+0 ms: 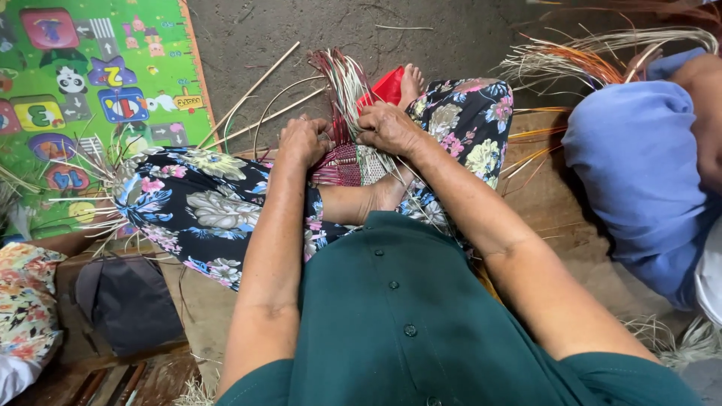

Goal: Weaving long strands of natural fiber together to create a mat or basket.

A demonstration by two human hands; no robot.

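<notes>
A small woven piece (347, 165) in red and pale strips rests on my lap, between my knees in flowered trousers. Loose strips (344, 83) fan up and away from it toward the floor. My left hand (302, 140) grips the piece's left edge with fingers curled. My right hand (387, 128) pinches the strips at the piece's top right. A red object (387, 88) lies just beyond my right hand, partly hidden by it.
A green play mat (83, 83) with pictures covers the floor at the far left. Long reeds (259, 98) lie on the grey floor. Another person in blue (639, 165) sits at the right with a bundle of strips (602, 56). A dark bag (128, 301) lies at lower left.
</notes>
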